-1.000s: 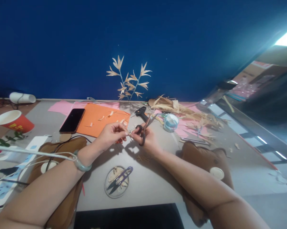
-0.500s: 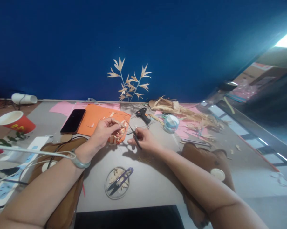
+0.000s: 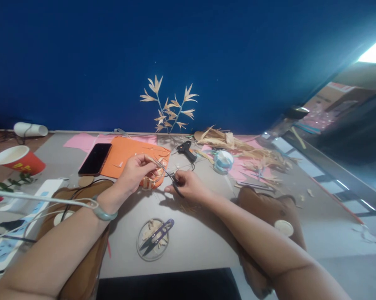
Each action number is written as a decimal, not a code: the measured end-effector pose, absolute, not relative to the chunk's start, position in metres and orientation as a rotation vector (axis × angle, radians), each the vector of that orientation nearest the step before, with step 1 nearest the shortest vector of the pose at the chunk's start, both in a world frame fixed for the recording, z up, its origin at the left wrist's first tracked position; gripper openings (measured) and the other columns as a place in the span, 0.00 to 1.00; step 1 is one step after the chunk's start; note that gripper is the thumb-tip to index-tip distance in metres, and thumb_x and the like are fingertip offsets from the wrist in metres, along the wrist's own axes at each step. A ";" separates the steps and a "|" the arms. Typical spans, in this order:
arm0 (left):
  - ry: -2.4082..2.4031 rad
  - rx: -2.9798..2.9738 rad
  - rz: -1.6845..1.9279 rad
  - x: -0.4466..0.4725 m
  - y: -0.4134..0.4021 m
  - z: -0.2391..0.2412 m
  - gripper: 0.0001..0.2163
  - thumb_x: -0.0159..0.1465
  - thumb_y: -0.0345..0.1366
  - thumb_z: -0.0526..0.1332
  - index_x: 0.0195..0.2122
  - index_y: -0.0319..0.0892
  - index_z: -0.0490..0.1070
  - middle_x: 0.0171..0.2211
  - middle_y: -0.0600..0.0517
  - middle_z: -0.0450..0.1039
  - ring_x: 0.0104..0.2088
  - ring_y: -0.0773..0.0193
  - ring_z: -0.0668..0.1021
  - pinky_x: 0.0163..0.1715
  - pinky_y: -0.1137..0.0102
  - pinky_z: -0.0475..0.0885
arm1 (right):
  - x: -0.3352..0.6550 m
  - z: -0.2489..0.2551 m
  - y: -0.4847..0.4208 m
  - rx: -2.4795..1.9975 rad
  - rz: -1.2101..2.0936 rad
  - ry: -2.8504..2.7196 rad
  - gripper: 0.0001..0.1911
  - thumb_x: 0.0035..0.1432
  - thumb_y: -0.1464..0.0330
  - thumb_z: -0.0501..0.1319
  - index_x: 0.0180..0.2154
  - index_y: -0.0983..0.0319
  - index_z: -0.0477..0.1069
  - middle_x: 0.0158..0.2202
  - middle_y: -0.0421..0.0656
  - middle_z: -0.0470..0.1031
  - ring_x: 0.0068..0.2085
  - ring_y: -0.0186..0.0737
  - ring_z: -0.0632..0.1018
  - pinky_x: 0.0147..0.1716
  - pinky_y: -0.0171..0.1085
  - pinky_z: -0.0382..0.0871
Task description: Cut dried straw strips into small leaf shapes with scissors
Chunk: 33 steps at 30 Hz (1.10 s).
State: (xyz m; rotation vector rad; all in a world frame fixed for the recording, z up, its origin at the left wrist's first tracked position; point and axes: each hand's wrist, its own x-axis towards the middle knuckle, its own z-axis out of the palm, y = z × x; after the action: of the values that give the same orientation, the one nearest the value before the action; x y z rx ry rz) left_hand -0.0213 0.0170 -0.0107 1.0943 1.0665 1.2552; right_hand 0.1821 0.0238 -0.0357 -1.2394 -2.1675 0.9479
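My right hand (image 3: 188, 185) grips black-handled scissors (image 3: 176, 183) by the finger loops. Their blades point up and left, reaching the fingertips of my left hand (image 3: 139, 171). That hand is closed in a pinch on a small pale strip, mostly covered by the fingers and blades. Beneath the blades, pale scraps lie on an orange sheet (image 3: 120, 156). Thread snips (image 3: 158, 237) with purple handles rest across a round dish (image 3: 140, 252) of pale clippings, nearer to me.
A black glue gun (image 3: 186, 151) and blue-white tape roll (image 3: 223, 160) lie beyond my right hand. Dried husks (image 3: 219, 139) cover pink paper at right. A phone (image 3: 95, 159), red paper cup (image 3: 28, 162) and power strip (image 3: 6, 250) are left. Husk-flower stems (image 3: 178, 114) stand behind.
The scissors have turned and moved so their blades now meet the left fingertips; before, they stood apart from them. My left hand has stayed nearly in place.
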 end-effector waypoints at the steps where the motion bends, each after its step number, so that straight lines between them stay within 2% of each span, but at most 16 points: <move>1: 1.069 1.093 1.253 -0.021 0.017 -0.011 0.07 0.50 0.33 0.68 0.25 0.37 0.72 0.22 0.52 0.75 0.21 0.70 0.75 0.22 0.76 0.70 | 0.182 -0.036 0.024 -1.235 0.956 -2.164 0.22 0.46 0.59 0.65 0.20 0.60 0.52 0.19 0.33 0.50 0.23 0.29 0.54 0.21 0.31 0.45; 11: 1.075 1.059 1.254 -0.020 0.016 -0.009 0.07 0.49 0.33 0.68 0.24 0.38 0.71 0.21 0.53 0.74 0.20 0.70 0.74 0.21 0.75 0.70 | 0.181 -0.040 0.025 -1.244 1.049 -2.069 0.24 0.44 0.57 0.68 0.19 0.61 0.53 0.17 0.32 0.52 0.22 0.28 0.55 0.20 0.31 0.46; 17: 1.060 1.010 1.224 -0.018 0.014 -0.005 0.09 0.49 0.36 0.69 0.24 0.38 0.71 0.20 0.53 0.73 0.20 0.70 0.73 0.21 0.76 0.69 | 0.177 -0.042 0.023 -1.193 1.297 -1.811 0.25 0.43 0.53 0.68 0.20 0.60 0.56 0.15 0.34 0.62 0.18 0.28 0.62 0.18 0.30 0.53; 20: 1.076 0.960 1.123 -0.015 0.011 -0.003 0.09 0.49 0.37 0.69 0.24 0.38 0.70 0.21 0.54 0.72 0.19 0.72 0.72 0.20 0.76 0.68 | 0.173 -0.039 0.019 -1.114 1.350 -1.607 0.24 0.40 0.54 0.70 0.23 0.60 0.58 0.17 0.35 0.67 0.20 0.31 0.67 0.20 0.31 0.59; 25: 1.102 0.964 0.991 -0.008 0.006 -0.008 0.10 0.52 0.40 0.67 0.29 0.40 0.72 0.23 0.54 0.73 0.19 0.71 0.73 0.19 0.76 0.66 | 0.170 -0.032 0.015 -1.043 1.294 -1.468 0.21 0.40 0.57 0.72 0.29 0.61 0.65 0.28 0.40 0.75 0.28 0.35 0.73 0.31 0.35 0.68; 27: 1.080 1.017 0.981 -0.006 0.005 -0.012 0.10 0.52 0.41 0.67 0.28 0.40 0.72 0.24 0.53 0.73 0.21 0.71 0.74 0.20 0.76 0.66 | 0.170 -0.031 0.014 -1.038 1.287 -1.432 0.21 0.41 0.57 0.71 0.30 0.61 0.65 0.29 0.41 0.75 0.30 0.36 0.73 0.33 0.36 0.68; 33: 1.093 1.136 0.973 -0.005 0.004 -0.015 0.11 0.53 0.43 0.67 0.28 0.40 0.72 0.21 0.54 0.71 0.21 0.69 0.74 0.20 0.76 0.66 | 0.170 -0.028 0.013 -1.049 1.262 -1.388 0.19 0.42 0.58 0.71 0.28 0.62 0.66 0.26 0.39 0.72 0.28 0.33 0.70 0.31 0.35 0.65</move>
State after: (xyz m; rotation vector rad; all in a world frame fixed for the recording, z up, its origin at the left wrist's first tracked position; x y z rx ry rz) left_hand -0.0050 0.0044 -0.0154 1.1364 1.0928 0.9729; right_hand 0.1695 0.0130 -0.0280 -1.0488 -1.3877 1.2616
